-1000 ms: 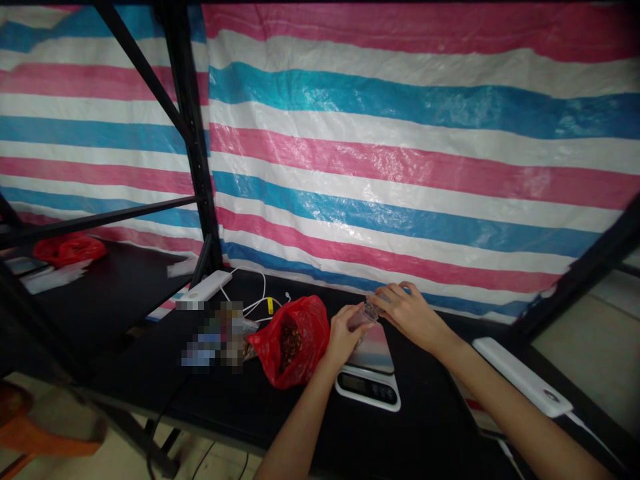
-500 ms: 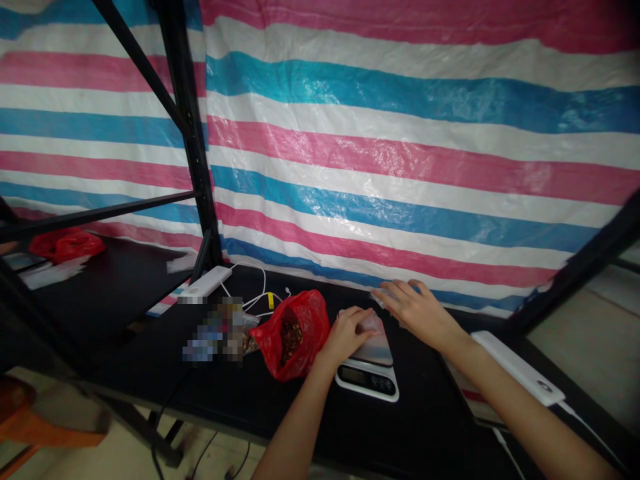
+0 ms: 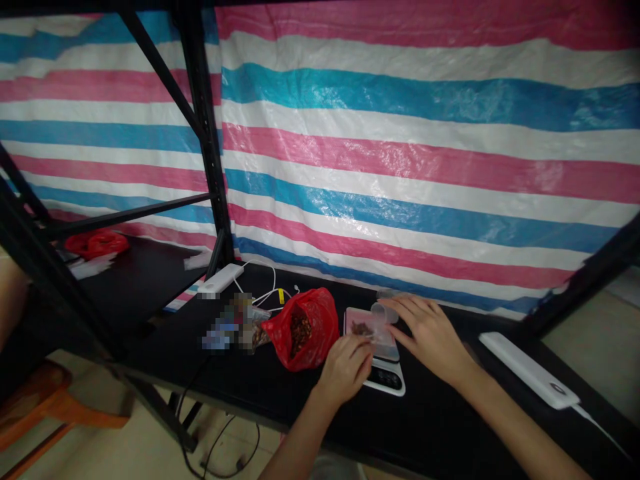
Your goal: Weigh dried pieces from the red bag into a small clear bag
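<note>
My right hand (image 3: pixel 423 330) grips a small translucent cup (image 3: pixel 384 315), tilted above the kitchen scale (image 3: pixel 387 379). Small brown pieces (image 3: pixel 361 328) show over the scale's plate; whether they lie on it or in clear plastic, I cannot tell. In front of them, my left hand (image 3: pixel 345 367) has its fingers pinched together at the scale's left edge. What those fingers hold, if anything, is hidden. Just left of the scale stands an open red plastic bag (image 3: pixel 320 330) with brown bits (image 3: pixel 300 333) inside.
Clear plastic (image 3: pixel 390 293) lies behind the scale. A white power strip (image 3: pixel 530 370) is at the right, another white strip (image 3: pixel 220 280) with cables at the back left. A clear packet (image 3: pixel 260 333) sits beside the red bag. A black shelf post (image 3: pixel 213 167) rises at left.
My right hand has come down from behind the scale to above its plate and grips the cup. My left hand has drawn back toward me, its fingers closed. Brown pieces now show there.
</note>
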A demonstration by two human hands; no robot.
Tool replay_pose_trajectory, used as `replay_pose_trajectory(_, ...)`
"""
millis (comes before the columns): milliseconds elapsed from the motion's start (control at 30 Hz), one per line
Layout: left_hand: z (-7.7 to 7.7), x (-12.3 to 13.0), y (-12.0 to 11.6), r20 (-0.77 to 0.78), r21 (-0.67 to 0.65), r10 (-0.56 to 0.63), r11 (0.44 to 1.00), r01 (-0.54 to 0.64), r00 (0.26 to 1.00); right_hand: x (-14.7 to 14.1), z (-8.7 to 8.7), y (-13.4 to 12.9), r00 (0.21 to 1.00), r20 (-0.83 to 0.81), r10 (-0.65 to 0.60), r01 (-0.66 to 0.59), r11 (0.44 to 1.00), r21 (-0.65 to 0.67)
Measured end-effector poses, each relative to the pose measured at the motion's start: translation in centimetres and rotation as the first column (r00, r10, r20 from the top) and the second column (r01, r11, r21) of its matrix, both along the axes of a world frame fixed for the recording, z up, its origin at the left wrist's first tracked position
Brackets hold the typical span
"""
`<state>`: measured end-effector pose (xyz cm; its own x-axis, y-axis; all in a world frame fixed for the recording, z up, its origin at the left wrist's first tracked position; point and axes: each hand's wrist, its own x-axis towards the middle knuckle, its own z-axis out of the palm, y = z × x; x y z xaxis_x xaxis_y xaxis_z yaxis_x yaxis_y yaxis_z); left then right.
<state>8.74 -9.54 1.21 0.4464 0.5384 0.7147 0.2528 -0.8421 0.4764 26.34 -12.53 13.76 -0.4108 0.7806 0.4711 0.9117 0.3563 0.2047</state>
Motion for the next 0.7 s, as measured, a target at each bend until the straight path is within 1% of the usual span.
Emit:
replay_pose_trajectory(33, -0.5, -1.2, -1.0, 0.041, 0.036, 0.087, 0.995, -0.089, 0.995, -1.3, -0.5, -0.1, 1.000, -0.026, 0.006, -0.006, 1.000, -0.005)
replay_pose_trajectory(67, -0.9, -2.4, -1.7, 0.114, 0.051, 0.226, 0.971, -0.232, 0.968, -2.8, -1.2, -0.2, 0.999, -0.046, 0.020, -0.020, 1.000, -0.019)
replay_pose_trajectory(100, -1.2, -3.6, -2.1, 0.198, 0.006, 0.397, 0.914, -0.406, 0.896, -4.2, -2.0, 0.0, 0.997, -0.066, 0.042, -0.045, 0.998, -0.035)
replay_pose_trajectory(133, -1.4, -4.7, -2.1, 0.254, -0.069, 0.545, 0.834, -0.547, 0.799, -5.7, -2.8, 0.3, 0.994, -0.087, 0.064, -0.069, 0.996, -0.054)
replay_pose_trajectory(167, -1.6, -5.7, -1.8, 0.279, -0.150, 0.658, 0.750, -0.645, 0.700, -7.1, -3.7, 0.7, 0.990, -0.105, 0.094, -0.102, 0.992, -0.075)
replay_pose_trajectory(200, -1.7, -6.6, -1.3, 0.279, -0.222, 0.735, 0.675, -0.704, 0.618, -8.5, -4.6, 1.4, 0.985, -0.119, 0.123, -0.135, 0.986, -0.097)
replay_pose_trajectory(233, -1.9, -7.3, -0.6, 0.265, -0.273, 0.782, 0.622, -0.734, 0.564, -9.8, -5.5, 2.2, 0.981, -0.115, 0.154, -0.168, 0.978, -0.125)
replay_pose_trajectory(267, -2.2, -7.9, 0.2, 0.244, -0.312, 0.807, 0.590, -0.745, 0.537, -11.0, -6.3, 3.1, 0.979, -0.099, 0.177, -0.190, 0.971, -0.144)
replay_pose_trajectory(300, -2.6, -8.4, 1.0, 0.222, -0.353, 0.822, 0.569, -0.743, 0.525, -12.0, -7.1, 4.0, 0.978, -0.065, 0.198, -0.206, 0.965, -0.161)
replay_pose_trajectory(333, -3.0, -8.7, 1.6, 0.206, -0.398, 0.826, 0.561, -0.726, 0.525, -12.9, -7.8, 5.0, 0.978, -0.018, 0.207, -0.207, 0.963, -0.172)
replay_pose_trajectory(367, -3.6, -9.0, 2.1, 0.198, -0.447, 0.819, 0.564, -0.694, 0.538, -13.7, -8.4, 6.0, 0.978, 0.038, 0.205, -0.195, 0.964, -0.180)
replay_pose_trajectory(433, -4.6, -9.2, 2.6, 0.212, -0.532, 0.785, 0.592, -0.605, 0.582, -14.7, -9.4, 7.7, 0.974, 0.149, 0.171, -0.142, 0.971, -0.191)
replay_pose_trajectory(500, -5.4, -9.2, 2.5, 0.226, -0.580, 0.749, 0.618, -0.532, 0.623, -15.3, -10.2, 8.9, 0.970, 0.203, 0.131, -0.092, 0.977, -0.191)
replay_pose_trajectory(600, -5.7, -9.0, 2.0, 0.196, -0.603, 0.723, 0.622, -0.500, 0.663, -15.5, -11.0, 9.6, 0.970, 0.213, 0.117, -0.077, 0.979, -0.187)
replay_pose_trajectory(700, -5.2, -9.1, 1.5, 0.165, -0.605, 0.677, 0.644, -0.469, 0.717, -15.5, -11.6, 9.3, 0.963, 0.220, 0.156, -0.110, 0.973, -0.204)
